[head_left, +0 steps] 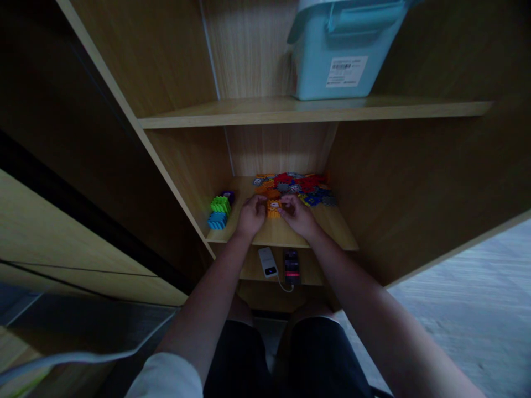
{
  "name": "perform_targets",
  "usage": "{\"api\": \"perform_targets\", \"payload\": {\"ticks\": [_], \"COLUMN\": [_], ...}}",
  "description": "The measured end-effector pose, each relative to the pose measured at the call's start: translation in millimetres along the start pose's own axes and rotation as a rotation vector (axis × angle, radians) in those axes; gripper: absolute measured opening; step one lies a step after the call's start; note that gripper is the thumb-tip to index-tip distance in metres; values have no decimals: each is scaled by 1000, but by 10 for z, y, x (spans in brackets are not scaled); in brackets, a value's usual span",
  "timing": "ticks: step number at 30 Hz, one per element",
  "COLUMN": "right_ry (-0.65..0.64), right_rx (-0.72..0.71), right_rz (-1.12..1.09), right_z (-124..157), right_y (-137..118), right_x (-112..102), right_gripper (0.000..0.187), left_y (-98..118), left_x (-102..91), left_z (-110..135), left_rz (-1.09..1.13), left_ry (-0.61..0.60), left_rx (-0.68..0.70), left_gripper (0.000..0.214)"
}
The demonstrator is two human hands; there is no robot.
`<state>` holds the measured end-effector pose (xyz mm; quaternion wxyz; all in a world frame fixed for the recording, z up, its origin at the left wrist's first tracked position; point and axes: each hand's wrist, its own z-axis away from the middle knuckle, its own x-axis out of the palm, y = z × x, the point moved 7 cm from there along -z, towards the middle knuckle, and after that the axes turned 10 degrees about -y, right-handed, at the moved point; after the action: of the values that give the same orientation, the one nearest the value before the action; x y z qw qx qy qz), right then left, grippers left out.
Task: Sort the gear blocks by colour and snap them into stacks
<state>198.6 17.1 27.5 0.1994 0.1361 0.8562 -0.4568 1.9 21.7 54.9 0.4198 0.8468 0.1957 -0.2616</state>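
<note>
My left hand (251,214) and my right hand (298,214) meet over a wooden shelf (332,229), both pinched on an orange toothed plastic block (273,208) between them. Just behind lies a heap of loose interlocking blocks (299,188) in red, orange, blue and grey. At the shelf's left end stand a green block stack (220,204) and a light blue block stack (217,220), with a purple piece (228,195) behind them.
A light blue lidded storage bin (346,50) with a white label sits on the upper shelf (290,113). On the lower shelf lie a white power bank (267,261) and a phone (291,266) joined by a cable. My knees are below, and the floor lies to the right.
</note>
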Motion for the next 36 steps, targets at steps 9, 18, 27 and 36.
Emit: {"api": "perform_targets", "payload": {"ticks": [9,18,27,36], "right_ry": [-8,-27,-42,-43], "right_rx": [-13,-27,-8,-13], "right_rz": [30,62,68,57], "right_z": [-8,2,-7,-6], "right_y": [-12,-28,-42,-57], "right_x": [0,0,-1,4], "right_gripper": [41,35,35,34], "left_y": [-112,-187,-176,-173], "left_x": [143,253,252,251], "left_z": [-38,-42,-45,-45], "left_rz": [79,126,135,137], "left_ry": [-134,-207,-225,-209], "left_rx": [-58,-7,-10,17], "left_gripper": [32,55,55,52]}}
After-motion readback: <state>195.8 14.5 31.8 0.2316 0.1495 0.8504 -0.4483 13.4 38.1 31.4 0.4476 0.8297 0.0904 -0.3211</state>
